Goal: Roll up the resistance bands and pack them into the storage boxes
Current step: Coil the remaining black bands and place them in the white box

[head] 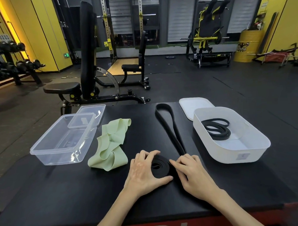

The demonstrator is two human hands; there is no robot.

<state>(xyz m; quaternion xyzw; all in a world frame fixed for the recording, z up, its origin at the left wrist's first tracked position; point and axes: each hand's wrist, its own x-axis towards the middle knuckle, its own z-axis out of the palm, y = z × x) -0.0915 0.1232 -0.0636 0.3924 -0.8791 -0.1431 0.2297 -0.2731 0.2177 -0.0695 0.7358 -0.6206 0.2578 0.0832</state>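
At far left a clear box (64, 140) stands open on the black table (46, 194), its clear lid (89, 115) leaning across the far corner — left off, presumably, so a rolled band can go straight in. Nothing is visible inside it. Just beside it lies the green band (110, 145), loose and folded over itself, not yet rolled.

At centre, the left hand (142, 171) curls around a flat coil of the black band (160, 166): fingers over the far edge, thumb against the near edge, palm partly open. This grip appears to keep the turns from springing apart. The right hand (193, 172) rests on the band at the coil's right side, fingers bent and pressing the incoming strip down, probably to feed it under tension. The unrolled remainder runs away from the coil toward the table's far edge.

At right, a white box (232, 153) holds a thinner black band (216, 129), loosely coiled. Its white lid (194, 106) lies behind it. A pale label on the box wall is too small to read.

Writing: red lettering on the table's near edge is cut off; the yellow drum (246, 47) carries an emblem, illegible here.
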